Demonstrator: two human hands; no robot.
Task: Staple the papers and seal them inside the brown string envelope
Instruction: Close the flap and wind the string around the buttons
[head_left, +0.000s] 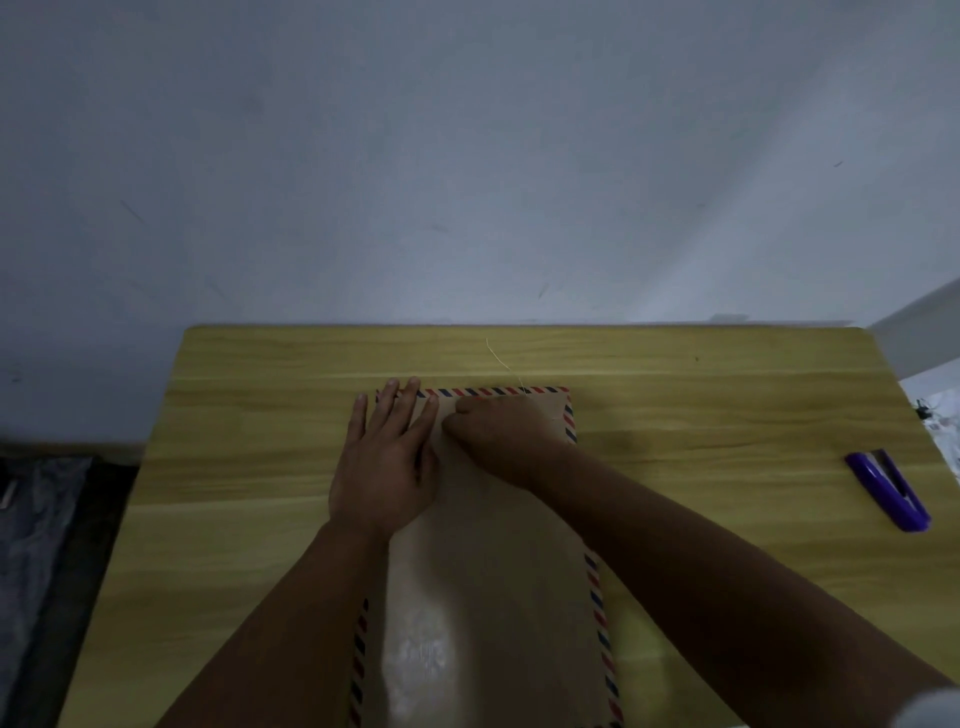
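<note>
A brown envelope (493, 582) with a red-and-blue striped border lies lengthwise in the middle of the wooden table (249, 467). My left hand (384, 457) rests flat on its upper left part, fingers spread over the folded flap. My right hand (501, 436) is curled into a fist on the flap near the top edge, fingertips hidden. A thin pale string (501, 361) runs from that fist up over the table. A purple stapler (888, 491) lies far to the right. No papers show outside the envelope.
A grey wall rises directly behind the table's far edge. Dark cloth or plastic (31, 545) lies on the floor at the left. Some white material (940, 410) sits at the table's right edge beyond the stapler.
</note>
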